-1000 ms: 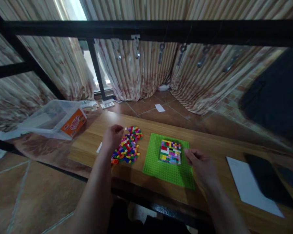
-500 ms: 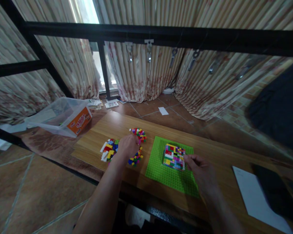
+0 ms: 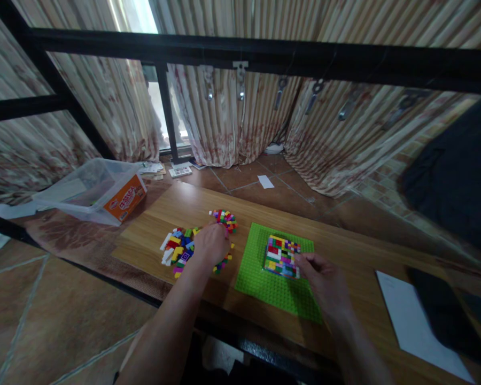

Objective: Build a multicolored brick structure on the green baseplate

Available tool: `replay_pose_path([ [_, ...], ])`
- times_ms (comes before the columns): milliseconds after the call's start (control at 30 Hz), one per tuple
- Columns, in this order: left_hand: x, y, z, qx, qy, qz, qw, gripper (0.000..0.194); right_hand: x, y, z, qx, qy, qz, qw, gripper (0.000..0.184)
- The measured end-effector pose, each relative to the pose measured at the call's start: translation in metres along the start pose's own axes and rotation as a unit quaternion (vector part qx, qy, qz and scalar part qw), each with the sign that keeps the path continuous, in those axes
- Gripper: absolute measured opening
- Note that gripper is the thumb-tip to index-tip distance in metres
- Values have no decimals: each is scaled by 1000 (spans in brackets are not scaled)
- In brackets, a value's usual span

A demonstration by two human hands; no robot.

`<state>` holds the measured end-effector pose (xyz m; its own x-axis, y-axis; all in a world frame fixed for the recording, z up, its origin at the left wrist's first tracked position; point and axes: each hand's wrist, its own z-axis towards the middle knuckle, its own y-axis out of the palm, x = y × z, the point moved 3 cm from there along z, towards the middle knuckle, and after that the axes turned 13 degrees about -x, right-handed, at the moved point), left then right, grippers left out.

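Over the loose toy bricks on the left half of the table is my left hand, its fingers bent down and closed. Its fingertips are near a small pile of tiny bricks, and what they pinch is hidden. A heap of larger bricks lies beside its wrist. On a green baseplate sits a flat, many-coloured block of toy bricks. My right hand has its thumb and forefinger closed at the block's right edge.
A clear plastic bin with an orange label stands on the left. White paper and a dark flat object lie at the table's right end. A black metal bar crosses ahead, before striped curtains.
The view has shifted slightly. My left hand has moved a little right over the bricks, uncovering more of the left heap. My right fingertips have moved slightly left at the block's edge.
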<state>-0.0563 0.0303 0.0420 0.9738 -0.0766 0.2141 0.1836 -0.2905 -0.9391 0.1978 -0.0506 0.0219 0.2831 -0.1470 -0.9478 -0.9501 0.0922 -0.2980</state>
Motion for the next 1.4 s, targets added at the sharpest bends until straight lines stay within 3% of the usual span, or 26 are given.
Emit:
replay_pose_path([
  [233, 2, -5, 3, 45, -37, -11, 998, 25, 6, 0, 1, 1, 0, 4, 1000, 41],
  [500, 7, -6, 7, 11, -47, 32, 998, 26, 0, -8, 1, 42, -16, 31, 998, 35],
  [700, 2, -7, 10, 24, -7, 8, 1000, 23, -3, -18, 2, 90, -26, 46, 995, 29],
  [800, 0, -7, 12, 32, 42, -36, 998, 21, -7, -18, 1, 98, -39, 69, 992, 28],
  [867, 4, -6, 12, 19, 118, -89, 989, 23, -11, -16, 0, 92, -58, 88, 990, 26],
  [967, 19, -2, 7, -22, 251, -172, 952, 25, -18, -10, -2, 61, -90, 107, 988, 22],
  [1033, 32, 1, -1, -49, 305, -212, 927, 23, -21, -4, -5, 26, -105, 111, 988, 21],
  [1267, 74, 11, -24, -82, 386, -311, 864, 13, -23, 11, -18, -75, -120, 34, 989, 20],
  [1400, 85, 21, -30, -90, 397, -339, 848, 11, -24, 10, -20, -93, -128, 13, 987, 17],
])
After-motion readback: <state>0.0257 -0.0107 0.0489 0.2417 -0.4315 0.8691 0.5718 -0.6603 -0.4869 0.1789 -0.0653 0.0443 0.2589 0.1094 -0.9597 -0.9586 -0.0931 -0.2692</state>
